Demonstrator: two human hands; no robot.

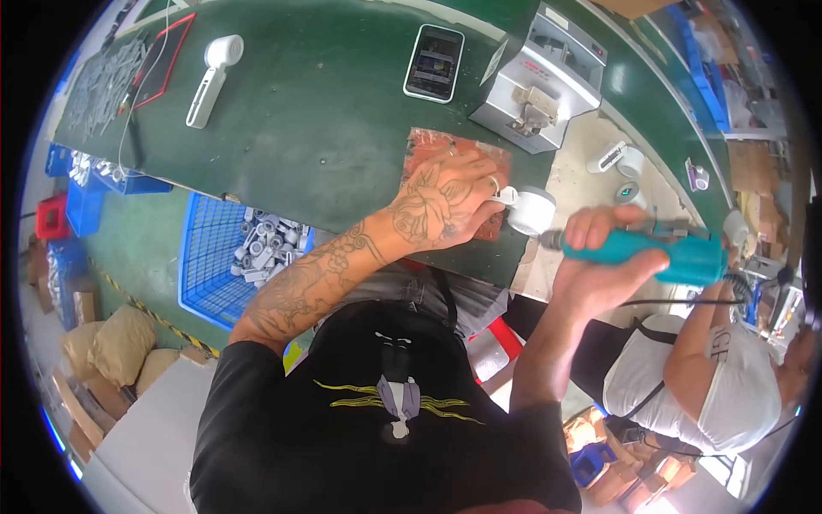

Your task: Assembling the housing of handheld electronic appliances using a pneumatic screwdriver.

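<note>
With the left hand, I am holding a white round-headed device over the edge of a red-brown pad on the green bench. The fingers are curling nearly closed at its neck, so most of its handle is lying hidden beneath them. The device's long axis is running from about ten o'clock, under the hand, to about four o'clock, where its round head is jutting past the pad.

With the right hand, I am gripping a teal power screwdriver, fingers and thumb closing around its body. Its long axis is lying almost level, the tip pointing to just past nine o'clock and sitting right beside the device's head; blur is preventing me from telling whether the two are touching.

Reading hours about the left hand, I am seeing a phone lying at twelve, a grey machine standing at one, and a second white device lying at ten, its own head pointing toward one. A blue basket is holding many white and grey parts between eight and nine, and a person in white is showing at four.
</note>
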